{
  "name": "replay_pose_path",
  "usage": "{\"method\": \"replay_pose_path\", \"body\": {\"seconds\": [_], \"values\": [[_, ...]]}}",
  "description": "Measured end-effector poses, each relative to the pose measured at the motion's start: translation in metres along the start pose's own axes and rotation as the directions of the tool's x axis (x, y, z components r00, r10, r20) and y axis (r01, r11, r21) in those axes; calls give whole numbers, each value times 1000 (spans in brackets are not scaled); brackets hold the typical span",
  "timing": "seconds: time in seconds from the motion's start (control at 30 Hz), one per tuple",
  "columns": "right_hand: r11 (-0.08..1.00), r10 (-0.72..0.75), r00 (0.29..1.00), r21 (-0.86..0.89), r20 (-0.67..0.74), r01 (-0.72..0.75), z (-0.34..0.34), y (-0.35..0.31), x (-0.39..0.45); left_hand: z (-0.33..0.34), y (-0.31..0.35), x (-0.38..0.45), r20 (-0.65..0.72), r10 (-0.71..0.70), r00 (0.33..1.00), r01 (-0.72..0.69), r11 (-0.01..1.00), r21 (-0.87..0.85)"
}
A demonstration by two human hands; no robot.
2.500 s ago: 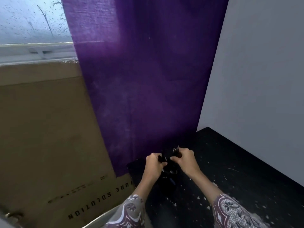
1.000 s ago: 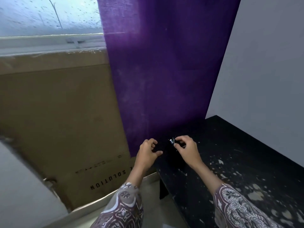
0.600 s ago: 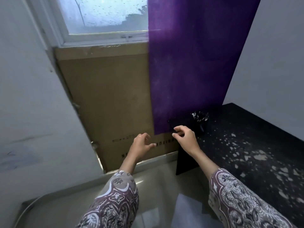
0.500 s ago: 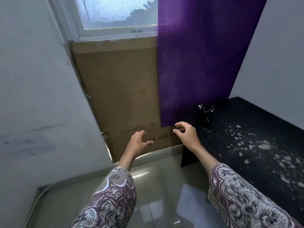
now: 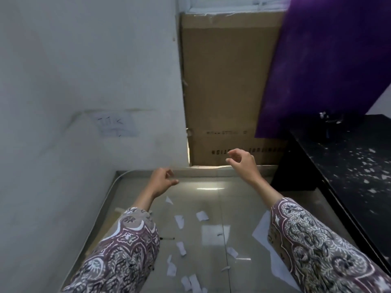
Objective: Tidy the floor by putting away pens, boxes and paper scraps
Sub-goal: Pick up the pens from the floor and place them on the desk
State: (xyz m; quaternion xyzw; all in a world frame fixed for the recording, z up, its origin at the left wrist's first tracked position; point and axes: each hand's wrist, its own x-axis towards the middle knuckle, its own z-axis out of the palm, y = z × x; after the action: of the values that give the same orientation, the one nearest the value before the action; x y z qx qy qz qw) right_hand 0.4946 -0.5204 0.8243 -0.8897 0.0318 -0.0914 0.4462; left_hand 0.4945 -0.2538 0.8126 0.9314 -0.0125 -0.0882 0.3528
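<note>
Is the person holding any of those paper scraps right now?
No: the left hand and right hand hang in the air with loosely curled fingers, holding nothing, while the paper scraps lie on the floor below.

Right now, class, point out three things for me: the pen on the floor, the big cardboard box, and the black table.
pen (image 5: 167,238), head view, middle of its thin dark barrel.
cardboard box (image 5: 224,81), head view, bare front face.
black table (image 5: 349,166), head view, speckled top surface.

Soft daylight; floor glare; blur
</note>
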Motion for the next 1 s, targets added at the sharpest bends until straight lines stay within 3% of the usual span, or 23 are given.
{"method": "replay_pose_path", "body": {"seconds": [0.3, 0.63, 1.0], "values": [[999, -43, 962, 13, 271, 42, 114, -23, -15, -27, -97, -63, -51, -273, 961, 270, 961, -57], [996, -71, 854, -6, 516, 87, 231, -32, -47, -12, -198, -110, -67, -475, 878, 459, 872, -168], [989, 55, 765, -138, 642, 45, 389, 62, -81, 88, -351, -93, 54, -509, 859, 507, 831, -230]]}}
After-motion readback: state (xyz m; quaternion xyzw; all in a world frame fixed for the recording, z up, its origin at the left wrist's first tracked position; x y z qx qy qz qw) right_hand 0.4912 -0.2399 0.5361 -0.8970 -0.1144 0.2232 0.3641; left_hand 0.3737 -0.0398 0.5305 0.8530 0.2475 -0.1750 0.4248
